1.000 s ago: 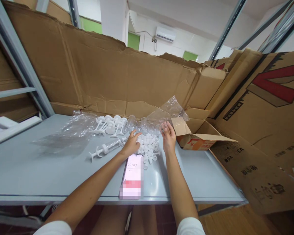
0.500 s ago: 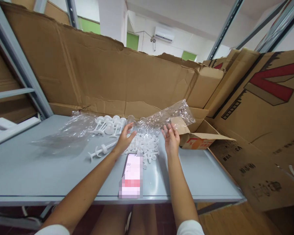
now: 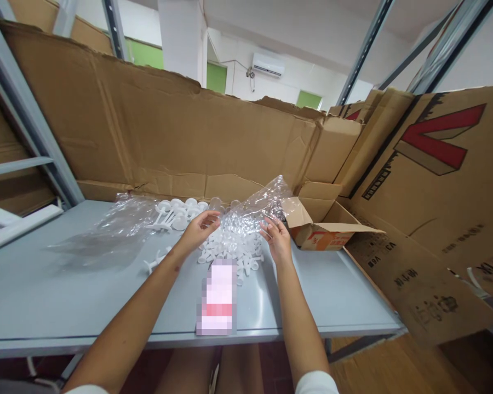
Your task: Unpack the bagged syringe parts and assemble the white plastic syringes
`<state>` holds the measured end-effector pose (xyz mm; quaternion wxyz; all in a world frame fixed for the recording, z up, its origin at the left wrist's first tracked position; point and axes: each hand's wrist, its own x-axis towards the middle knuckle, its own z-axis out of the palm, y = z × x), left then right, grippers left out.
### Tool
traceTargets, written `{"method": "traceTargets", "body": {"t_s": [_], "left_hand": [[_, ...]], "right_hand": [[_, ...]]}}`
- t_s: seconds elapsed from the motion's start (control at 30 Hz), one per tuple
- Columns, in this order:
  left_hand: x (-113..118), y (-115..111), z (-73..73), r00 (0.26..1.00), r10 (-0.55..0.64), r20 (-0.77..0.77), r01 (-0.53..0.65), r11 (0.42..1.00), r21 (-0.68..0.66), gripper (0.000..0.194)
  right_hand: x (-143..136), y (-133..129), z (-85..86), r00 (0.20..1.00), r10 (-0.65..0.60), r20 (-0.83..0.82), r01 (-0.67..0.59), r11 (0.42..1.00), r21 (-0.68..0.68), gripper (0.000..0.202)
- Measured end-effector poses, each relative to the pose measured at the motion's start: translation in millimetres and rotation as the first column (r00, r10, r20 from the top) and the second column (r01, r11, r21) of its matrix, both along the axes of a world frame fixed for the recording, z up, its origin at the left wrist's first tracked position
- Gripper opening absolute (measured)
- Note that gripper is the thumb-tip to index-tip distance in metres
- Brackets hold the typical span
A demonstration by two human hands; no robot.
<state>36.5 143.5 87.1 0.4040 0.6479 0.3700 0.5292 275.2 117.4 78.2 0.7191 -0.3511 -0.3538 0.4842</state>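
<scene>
My left hand point(image 3: 201, 229) is raised over the left side of a heap of small white plastic pieces point(image 3: 246, 261), its fingers apart and holding nothing. On the heap's other side my right hand point(image 3: 277, 238) has its fingers spread, close to a crumpled clear plastic bag point(image 3: 254, 210). Whether the fingertips touch that bag cannot be made out. White plungers with round ends point(image 3: 178, 212) lie behind my left hand. Another white piece point(image 3: 154, 264) lies left of my forearm, partly hidden by it. A phone point(image 3: 217, 295) rests at the table's front.
An open cardboard box point(image 3: 326, 239) stands right of my right hand. A flat clear bag point(image 3: 107, 235) lies on the left of the grey table point(image 3: 328, 295). Cardboard walls point(image 3: 213, 142) rise behind and at the right. A white object point(image 3: 20, 227) is at far left.
The clear bag between my hands has shifted left and down over the heap. My left hand has moved slightly left. The whole view has shifted a little.
</scene>
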Motion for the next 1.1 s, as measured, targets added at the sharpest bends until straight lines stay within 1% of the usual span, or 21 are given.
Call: {"method": "traceTargets", "body": {"t_s": [0.07,0.17,0.23,0.3,0.37,0.4,0.43,0.5,0.57,0.63,0.67,0.73,0.8,0.87,0.9,0.97,1.03,1.1], "left_hand": [[-1,-6,13.9,1.000,-0.011,-0.005,0.011,1.000,0.015,0.043],[2,-17,36.5,1.000,-0.004,0.009,0.004,1.000,0.021,0.046],[5,-20,46.2,0.998,0.057,0.013,-0.057,0.998,0.029,0.044],[6,-21,48.8,0.990,0.140,0.001,-0.140,0.989,0.038,0.037],[5,-19,45.4,0.976,0.216,-0.011,-0.215,0.976,0.042,0.031],[3,-19,42.4,0.971,0.238,-0.018,-0.237,0.971,0.043,0.028],[1,-18,39.2,0.970,0.244,-0.025,-0.243,0.969,0.045,0.026],[-3,-19,32.9,0.975,0.219,-0.039,-0.218,0.975,0.045,0.024],[-7,-22,27.4,0.983,0.175,-0.052,-0.173,0.984,0.032,0.023],[-9,-25,22.1,0.986,0.160,-0.050,-0.159,0.987,0.017,0.023],[-10,-26,19.3,0.984,0.171,-0.050,-0.171,0.985,0.014,0.024],[-12,-28,13.1,0.970,0.233,-0.073,-0.232,0.972,0.030,0.024],[-14,-29,6.9,0.940,0.319,-0.124,-0.312,0.947,0.070,0.023],[-17,-31,2.3,0.911,0.372,-0.179,-0.358,0.928,0.107,0.022],[-19,-31,1.0,0.907,0.372,-0.198,-0.355,0.928,0.114,0.022],[-21,-32,1.1,0.925,0.322,-0.201,-0.306,0.946,0.107,0.023],[-23,-31,3.8,0.960,0.239,-0.147,-0.229,0.970,0.084,0.027],[-24,-30,7.1,0.982,0.182,-0.053,-0.179,0.982,0.051,0.027]], "right_hand": [[-2,-2,0.6,0.997,0.070,0.022,-0.069,0.997,-0.022,0.039],[-13,-7,1.2,0.970,0.225,0.091,-0.223,0.974,-0.040,0.040],[-22,-12,1.3,0.926,0.348,0.148,-0.344,0.937,-0.057,0.040],[-29,-17,1.3,0.869,0.454,0.198,-0.447,0.891,-0.081,0.041],[-34,-20,1.4,0.818,0.527,0.230,-0.518,0.849,-0.101,0.043],[-35,-21,1.4,0.808,0.541,0.234,-0.531,0.840,-0.107,0.045],[-36,-22,1.2,0.812,0.536,0.231,-0.526,0.843,-0.110,0.044],[-36,-20,0.4,0.853,0.475,0.217,-0.463,0.880,-0.104,0.040],[-36,-17,-1.4,0.902,0.377,0.213,-0.363,0.926,-0.099,0.033],[-36,-13,-4.1,0.923,0.308,0.230,-0.293,0.951,-0.097,0.028],[-37,-12,-5.4,0.926,0.289,0.243,-0.273,0.957,-0.098,0.027],[-38,-10,-7.5,0.926,0.268,0.265,-0.250,0.963,-0.100,0.025],[-39,-10,-8.4,0.927,0.250,0.280,-0.231,0.968,-0.099,0.024],[-40,-10,-8.5,0.926,0.238,0.293,-0.223,0.971,-0.085,0.023],[-39,-11,-8.4,0.923,0.240,0.301,-0.228,0.971,-0.076,0.022],[-38,-11,-8.2,0.911,0.261,0.321,-0.253,0.965,-0.065,0.021],[-37,-13,-8.1,0.884,0.311,0.349,-0.304,0.950,-0.078,0.020],[-37,-16,-7.9,0.836,0.397,0.380,-0.384,0.916,-0.112,0.019]]}}
